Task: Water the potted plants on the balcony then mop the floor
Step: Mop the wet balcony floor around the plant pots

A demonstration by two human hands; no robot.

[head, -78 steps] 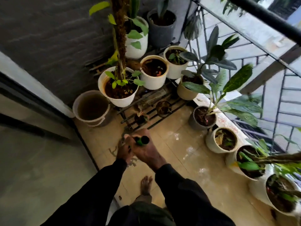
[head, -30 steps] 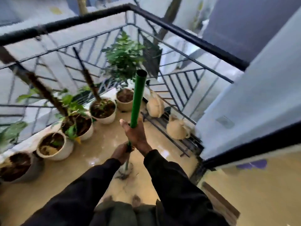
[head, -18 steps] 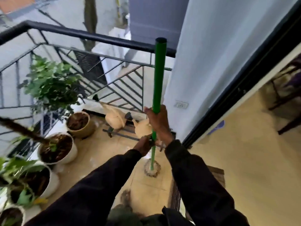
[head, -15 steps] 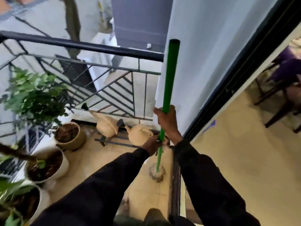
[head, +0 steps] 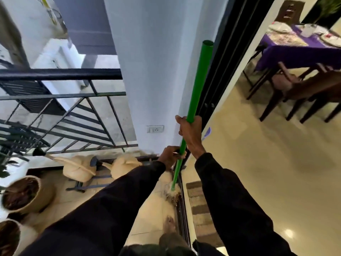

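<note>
I hold a mop with a green handle (head: pixel 198 85) nearly upright. My right hand (head: pixel 190 132) grips the handle at mid height, and my left hand (head: pixel 168 157) grips it lower down. The pale stringy mop head (head: pixel 171 194) rests on the tiled balcony floor (head: pixel 153 215) beside the sliding door track (head: pixel 181 209). A tan pot with dark soil (head: pixel 25 194) stands at the lower left, and part of another pot (head: pixel 9 237) shows below it. Two beige watering cans (head: pixel 79 169) lie on a low dark rack by the railing.
A black metal railing (head: pixel 60 74) closes the balcony at left. A white wall with a socket (head: pixel 155 129) stands ahead. The black door frame (head: pixel 225 52) opens onto a room with a striped mat (head: pixel 201 209), a purple-clothed table (head: pixel 299 50) and wooden chairs (head: pixel 302 89).
My view has swung right from the row of pots toward the doorway. The mop moved with me, and its head now sits next to the door track. Both hands keep their grip.
</note>
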